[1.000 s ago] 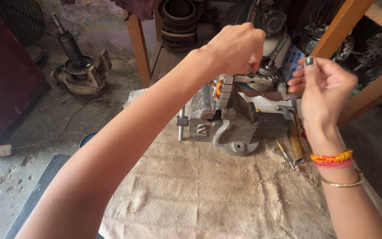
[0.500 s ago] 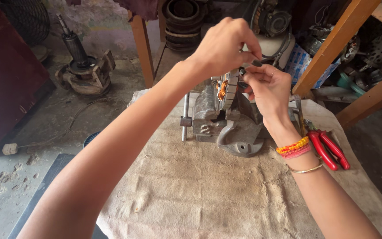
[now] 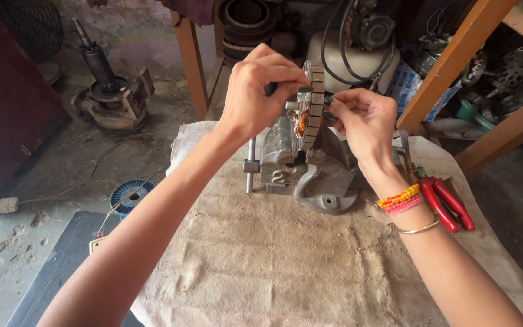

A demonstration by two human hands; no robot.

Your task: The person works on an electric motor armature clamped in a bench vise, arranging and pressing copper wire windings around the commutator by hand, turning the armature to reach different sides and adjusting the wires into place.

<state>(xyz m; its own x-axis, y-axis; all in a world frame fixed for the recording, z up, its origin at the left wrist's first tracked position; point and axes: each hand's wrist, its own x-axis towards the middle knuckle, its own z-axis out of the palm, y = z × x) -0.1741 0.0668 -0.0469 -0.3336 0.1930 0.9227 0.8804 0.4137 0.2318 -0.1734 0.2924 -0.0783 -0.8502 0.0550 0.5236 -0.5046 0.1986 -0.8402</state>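
The left hand [image 3: 260, 97] pinches the top of a slotted stator core [image 3: 313, 106] clamped upright in a grey vise [image 3: 310, 166]; the right hand [image 3: 364, 124] closes its grip on the core's opposite side; red pliers [image 3: 446, 203] lie on the cloth-covered surface [image 3: 273, 266] just right of that wrist.

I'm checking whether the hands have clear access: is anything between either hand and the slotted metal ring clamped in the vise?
Nothing visible. The left hand and right hand both have fingertips right at the slotted ring, which stands upright in the grey vise. The red pliers lie off to the right on the cloth.
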